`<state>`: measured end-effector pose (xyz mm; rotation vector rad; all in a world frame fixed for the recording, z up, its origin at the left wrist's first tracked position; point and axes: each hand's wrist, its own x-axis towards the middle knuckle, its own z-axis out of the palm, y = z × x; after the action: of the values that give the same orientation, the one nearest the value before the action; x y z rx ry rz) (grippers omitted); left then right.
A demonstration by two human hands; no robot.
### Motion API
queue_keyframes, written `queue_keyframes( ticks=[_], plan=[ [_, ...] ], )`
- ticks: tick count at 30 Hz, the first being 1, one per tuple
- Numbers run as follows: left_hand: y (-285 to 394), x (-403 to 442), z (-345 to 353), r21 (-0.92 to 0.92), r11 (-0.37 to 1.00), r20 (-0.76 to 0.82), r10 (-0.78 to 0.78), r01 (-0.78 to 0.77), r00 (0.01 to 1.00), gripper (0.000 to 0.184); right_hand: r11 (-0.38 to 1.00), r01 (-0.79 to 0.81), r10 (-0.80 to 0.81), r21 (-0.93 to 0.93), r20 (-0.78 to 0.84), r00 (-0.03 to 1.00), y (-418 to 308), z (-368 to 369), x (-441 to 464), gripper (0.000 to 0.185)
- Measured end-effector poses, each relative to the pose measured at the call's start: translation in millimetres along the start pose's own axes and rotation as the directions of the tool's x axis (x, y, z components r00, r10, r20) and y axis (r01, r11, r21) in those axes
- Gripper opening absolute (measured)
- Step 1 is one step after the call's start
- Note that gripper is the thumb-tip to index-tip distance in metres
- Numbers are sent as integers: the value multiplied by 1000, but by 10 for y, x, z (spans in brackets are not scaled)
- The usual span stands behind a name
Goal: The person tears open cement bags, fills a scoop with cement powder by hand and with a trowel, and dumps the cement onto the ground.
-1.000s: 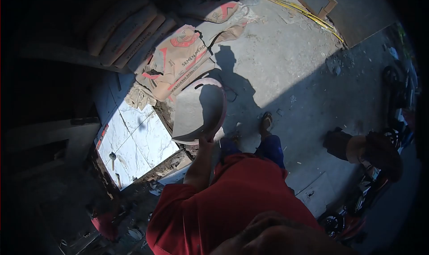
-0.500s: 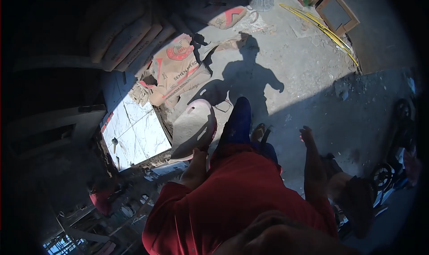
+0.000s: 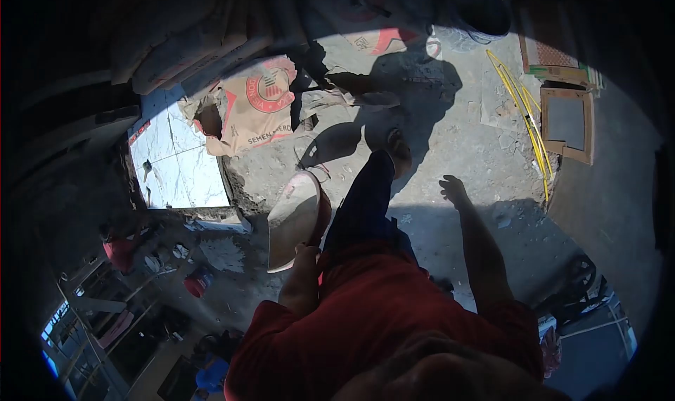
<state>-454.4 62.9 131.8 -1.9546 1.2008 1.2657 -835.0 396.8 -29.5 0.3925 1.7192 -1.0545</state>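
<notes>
At my left side, my left hand [image 3: 306,249] is closed on the rim of a round, shallow basin [image 3: 292,221], which hangs tilted beside my leg with sun on part of its inside. My right hand [image 3: 452,190] is held out over the concrete floor with its fingers apart and nothing in it. An opened paper cement bag [image 3: 260,105] lies ahead of the basin, torn at one end. To its left are white marbled tiles [image 3: 179,169] with a small tool [image 3: 147,167] on them.
Yellow strips [image 3: 524,112] and a wooden frame [image 3: 568,125] lie at the right. A dark bucket [image 3: 481,10] stands at the top. A person in red [image 3: 119,252] is low at the left, with a red bucket [image 3: 198,282] nearby. Stacked bags are in shadow at the upper left.
The view has moved forward and turned, and one foot is now ahead. My right arm, unseen at first, now reaches out. The basin is tilted more steeply in my left hand.
</notes>
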Motion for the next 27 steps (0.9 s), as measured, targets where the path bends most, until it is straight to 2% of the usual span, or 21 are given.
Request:
queue_keyframes(
  ticks=[1, 2, 6, 8, 9, 10, 11, 12, 13, 14, 15, 16, 17, 18, 20, 21, 22, 24, 25, 26, 27],
  plan=[
    [163, -79, 77, -42, 998, -12, -44, 43, 999, 42, 1000, 2, -1, -15, 11, 1000, -114, -143, 241, 46],
    [79, 295, 204, -67, 991, -66, -123, 119, 990, 39, 928, 200, -189, -313, 66, 980, -23, -353, 570, 46],
    [310, 233, 549, 29, 996, -53, -80, 82, 995, 43, 763, 218, -297, -608, -31, 954, -1131, -564, 394, 45],
    [279, 233, 744, -260, 961, -50, -109, 92, 993, 47, 704, 224, -311, -674, -9, 950, -1497, -705, 485, 45],
    [294, 200, 835, -275, 955, -43, -124, 108, 991, 47, 568, 289, -406, -770, 43, 913, -1683, -761, 557, 45],
    [313, 139, 930, -568, 815, 41, -109, 112, 993, 48, 415, 341, -486, -843, 112, 867, -1915, -751, 568, 45],
    [322, 84, 992, -799, 587, 108, -68, 127, 992, 50, 403, 315, -464, -859, 106, 880, -2138, -735, 589, 38],
    [377, -50, 990, -719, 690, 174, 60, 85, 983, 54, 455, 256, -412, -853, 53, 910, -2436, -664, 575, 40],
    [341, -161, 1052, -726, 680, 176, 41, 101, 984, 54, 502, 191, -355, -843, 0, 935, -2653, -624, 655, 41],
    [316, -275, 1138, -807, 588, 197, 169, 62, 966, 48, 491, 194, -348, -849, 13, 938, -2786, -618, 877, 41],
    [404, -347, 1153, -925, 298, 333, 343, 234, 878, 37, 341, 313, -400, -886, 165, 902, -2798, -687, 1273, 45],
    [490, -418, 1170, -870, 56, 449, 498, 490, 742, 30, 183, 425, -421, -886, 321, 849, -3081, -571, 1293, 49],
    [556, -538, 1239, -870, 39, 446, 487, 492, 751, 30, 359, 346, -389, -867, 199, 900, -3358, -451, 1330, 47],
    [666, -657, 1359, -884, -34, 441, 267, 466, 857, 31, 306, 386, -396, -870, 252, 883, -3608, -330, 1447, 45],
    [844, -998, 1609, -920, -168, 345, 80, 353, 935, 31, 247, 437, -383, -865, 327, 864, -3955, -147, 1826, 44],
    [1011, -1238, 1687, -979, 109, 179, 36, 175, 983, 28, 201, 444, -354, -873, 358, 864, -4095, -31, 2076, 43],
    [1152, -1471, 1778, -918, 396, 9, -10, 12, 1000, 26, 150, 458, -333, -876, 392, 858, -4288, 121, 2404, 42],
    [1648, -1948, 2004, -717, 679, -266, -57, -158, 962, 22, 137, 513, -333, -848, 448, 830, -4657, 407, 3000, 42],
    [1755, -1978, 2053, -918, 397, -75, -206, 14, 976, 22, 145, 520, -338, -841, 452, 825, -4687, 456, 3233, 42],
    [1874, -2008, 2097, -989, 40, 121, -343, 143, 931, 23, 54, 487, -429, -872, 420, 800, -4665, 484, 3651, 43],
    [1940, -1922, 2117, -847, -398, 506, -399, 353, 764, 28, -38, 441, -517, -897, 395, 759, -4649, 558, 4112, 44]
  ],
)
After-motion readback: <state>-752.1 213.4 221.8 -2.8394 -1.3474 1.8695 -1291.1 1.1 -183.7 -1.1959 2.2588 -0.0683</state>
